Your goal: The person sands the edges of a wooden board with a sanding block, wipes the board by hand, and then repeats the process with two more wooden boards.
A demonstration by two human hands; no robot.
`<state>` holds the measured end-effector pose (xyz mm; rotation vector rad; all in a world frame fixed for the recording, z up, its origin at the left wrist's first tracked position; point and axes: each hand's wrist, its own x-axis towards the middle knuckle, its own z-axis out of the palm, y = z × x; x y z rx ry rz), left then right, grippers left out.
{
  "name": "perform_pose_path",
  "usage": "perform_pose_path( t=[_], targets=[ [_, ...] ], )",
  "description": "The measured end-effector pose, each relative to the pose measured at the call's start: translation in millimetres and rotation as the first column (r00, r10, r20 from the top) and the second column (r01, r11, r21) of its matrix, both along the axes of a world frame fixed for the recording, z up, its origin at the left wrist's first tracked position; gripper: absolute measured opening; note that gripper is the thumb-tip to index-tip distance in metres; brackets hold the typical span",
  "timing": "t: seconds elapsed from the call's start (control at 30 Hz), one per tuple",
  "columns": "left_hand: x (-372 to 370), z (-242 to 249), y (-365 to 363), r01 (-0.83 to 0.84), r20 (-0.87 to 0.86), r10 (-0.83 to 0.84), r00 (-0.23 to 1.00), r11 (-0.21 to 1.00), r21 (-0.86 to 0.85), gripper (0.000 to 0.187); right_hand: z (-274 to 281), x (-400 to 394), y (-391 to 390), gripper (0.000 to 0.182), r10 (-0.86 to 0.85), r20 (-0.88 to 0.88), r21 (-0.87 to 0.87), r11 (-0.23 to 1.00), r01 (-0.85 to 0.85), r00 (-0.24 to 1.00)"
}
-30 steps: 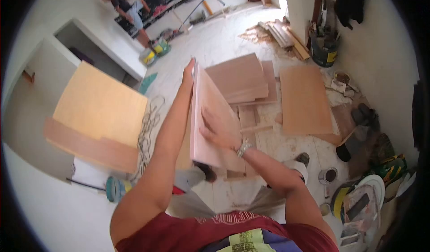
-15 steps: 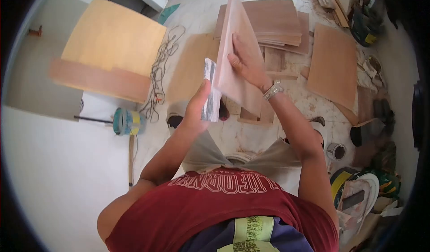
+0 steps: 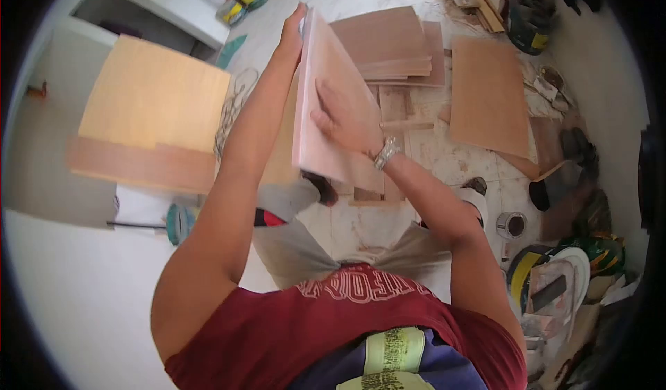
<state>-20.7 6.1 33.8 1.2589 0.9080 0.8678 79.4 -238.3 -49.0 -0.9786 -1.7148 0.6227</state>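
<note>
Before the person's chest, above the pale tiled floor (image 3: 347, 225), a wooden panel (image 3: 341, 72) stands on edge. Against its broad face the right hand (image 3: 347, 119) rests open, gripping nothing; the left hand (image 3: 291, 35) meets its far edge, fingers too hidden to tell how closed. Beyond lies a stack of boards (image 3: 385, 39). Toward the floor's right edge stand an open can (image 3: 512, 225), dark inside, and a yellow-banded bucket (image 3: 520, 275). Pale letters, including "FOR", cross the red shirt (image 3: 305, 331).

Two hands (image 3: 347, 128), one held board (image 3: 334, 65), one wristband (image 3: 388, 153), one shirt (image 3: 277, 327) show.
</note>
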Motion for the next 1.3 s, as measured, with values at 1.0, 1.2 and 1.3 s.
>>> perform_pose_path(
  t=[1.0, 1.2, 1.3],
  targets=[
    [-29.5, 15.8, -176.3, -0.128, 0.023, 0.126, 0.992, 0.99, 0.065, 0.063, -6.4, -5.3, 3.4, 0.074, -0.077, 0.045, 0.075, 0.994, 0.074, 0.996],
    [-77.8, 6.4, -345.2, -0.163, 0.204, 0.204, 0.957, 0.966, -0.199, 0.055, -19.0, -12.5, 9.8, 0.074, -0.012, -0.102, 0.08, 0.997, 0.02, 0.995],
    [-63.5, 10.8, -299.9, -0.146, 0.181, 0.177, 0.967, 0.974, -0.173, 0.059, -17.7, -13.5, 9.1, 0.075, -0.03, -0.084, 0.086, 0.996, 0.037, 0.996]
  ],
)
